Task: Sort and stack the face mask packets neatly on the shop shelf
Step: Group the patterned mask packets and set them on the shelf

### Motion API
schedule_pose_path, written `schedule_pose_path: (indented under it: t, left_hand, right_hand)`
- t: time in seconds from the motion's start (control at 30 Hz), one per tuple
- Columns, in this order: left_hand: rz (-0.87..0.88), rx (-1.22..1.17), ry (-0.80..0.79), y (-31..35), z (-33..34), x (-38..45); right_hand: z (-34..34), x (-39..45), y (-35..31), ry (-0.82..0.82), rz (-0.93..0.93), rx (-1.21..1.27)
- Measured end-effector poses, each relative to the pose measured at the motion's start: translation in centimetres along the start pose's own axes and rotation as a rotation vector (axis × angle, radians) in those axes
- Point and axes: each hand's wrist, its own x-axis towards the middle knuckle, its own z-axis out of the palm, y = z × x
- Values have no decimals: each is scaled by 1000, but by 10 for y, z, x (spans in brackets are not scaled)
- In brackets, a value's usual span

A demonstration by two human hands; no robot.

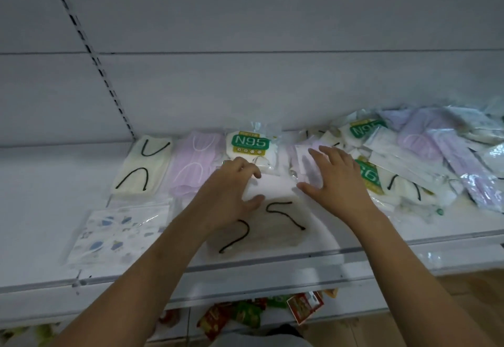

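Left hand (pixel 234 183) grips the white mask packet (pixel 272 191) on the shelf (pixel 41 188), right hand (pixel 331 176) spread flat beside it, loose pile (pixel 425 155) just right

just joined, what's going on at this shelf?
A person is sorting mask packets on a white shop shelf. The left hand grips a white packet lying over a cream packet with black ear loops; the right hand hovers open beside it. On the left, a cream packet, a pink packet, an N95 packet and a patterned packet are laid out in order. A mixed pile waits on the right.
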Motion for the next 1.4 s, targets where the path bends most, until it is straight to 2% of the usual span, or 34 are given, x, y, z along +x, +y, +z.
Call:
schedule_pose_path:
  t: [0.07, 0.13, 0.2, 0.3, 0.37, 0.4, 0.43, 0.5, 0.53, 0.63, 0.67, 0.7, 0.77, 0.83, 0.93, 1.0, 1.1, 1.13, 1.2, 1.27, 1.33, 1.4]
  left_hand:
    - [-5, 78, 103, -4, 8, 24]
    - [-76, 189, -8, -6, 19, 47]
    - [-121, 329, -164, -6, 31, 62]
    - [-175, 404, -211, 1, 40, 81]
    - [-215, 425, -185, 13, 40, 91]
    - [-197, 395, -118, 21, 42, 93]
    - [-148, 297, 1, 32, 43, 94]
    - [-110, -101, 217, 60, 42, 94]
    - [-183, -336, 195, 79, 37, 96]
    - [-537, -1029, -222, 130, 23, 102]
    - [-551, -1235, -309, 139, 22, 102]
    - [-499, -1387, -322, 145, 20, 101]
    - [-423, -1543, -215, 142, 19, 99]
    - [-405, -1435, -57, 124, 16, 98]
    - [-417, -1222, -49, 87, 13, 94]
    - [-434, -1086, -55, 65, 4, 89]
    - [-363, -925, -116, 43, -24, 82]
    - [-318, -873, -158, 38, -35, 79]
    - [-248, -776, -242, 28, -59, 74]
    - [-218, -655, -239, 17, -76, 72]
    - [-276, -476, -42, 2, -83, 74]
    - [-386, -281, 316, -18, -78, 74]
  right_hand:
    - [-3, 0, 17, 43, 94, -18]
    - [-8, -8, 40, 85, 220, 0]
    - [-13, -19, 66, 27, 295, 35]
    - [-15, -33, 94, -71, 277, 97]
    - [-13, -36, 104, 9, 221, 119]
    - [-12, -35, 106, 76, 193, 116]
    - [-11, -34, 107, 158, 166, 93]
    - [-17, -29, 108, 322, 134, 10]
    - [-25, -26, 106, 386, 128, -26]
    - [-47, -21, 88, 558, 109, 6]
    - [-52, -18, 77, 581, 92, 20]
    - [-53, -17, 64, 567, 62, 31]
    - [-44, -14, 40, 451, -42, 156]
    - [-35, -11, 24, 290, -102, 456]
    - [-31, 1, 22, 80, -92, 675]
    - [-33, 13, 24, 43, -89, 674]
    - [-44, 38, 23, 176, -147, 451]
    - [-52, 46, 22, 128, -159, 434]
    - [-63, 60, 15, -111, -153, 523]
    - [-61, 69, 5, -259, -177, 606]
    - [-47, 76, -7, -233, -117, 799]
    - [-23, 85, -20, -160, 31, 971]
